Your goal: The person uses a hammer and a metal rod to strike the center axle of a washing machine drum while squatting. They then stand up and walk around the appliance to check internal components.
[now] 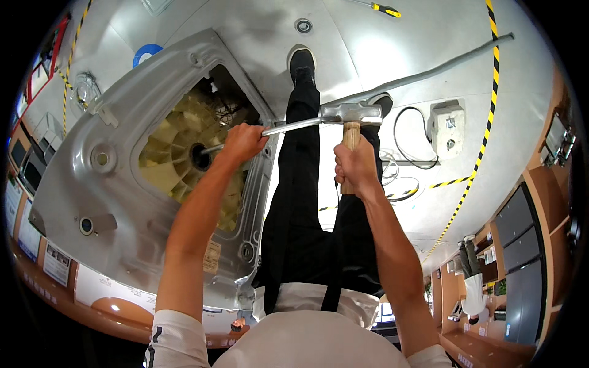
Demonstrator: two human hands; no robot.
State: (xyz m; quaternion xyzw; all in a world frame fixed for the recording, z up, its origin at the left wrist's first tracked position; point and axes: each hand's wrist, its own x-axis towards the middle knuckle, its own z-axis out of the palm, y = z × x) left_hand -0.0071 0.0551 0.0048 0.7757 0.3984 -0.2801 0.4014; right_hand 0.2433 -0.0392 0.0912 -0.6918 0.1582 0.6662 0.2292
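My left hand (pixel 244 142) is closed around a metal rod (pixel 291 126), whose left end reaches into the central hub (pixel 200 156) of a yellowish plastic ribbed tub inside a grey metal casing (pixel 98 190). My right hand (pixel 354 164) grips the wooden handle of a hammer (pixel 348 114); the hammer's steel head is at the rod's right end, touching or very close. The casing lies left of my legs, its opening facing up.
My legs (pixel 294 184) stretch over the pale floor, beside a long grey hose (pixel 442 58), black cable (pixel 397 138) and white block (pixel 449 129). A screwdriver (pixel 385 10) lies at the top. Striped tape (pixel 494 73) crosses the floor. Another person (pixel 472 294) is at far right.
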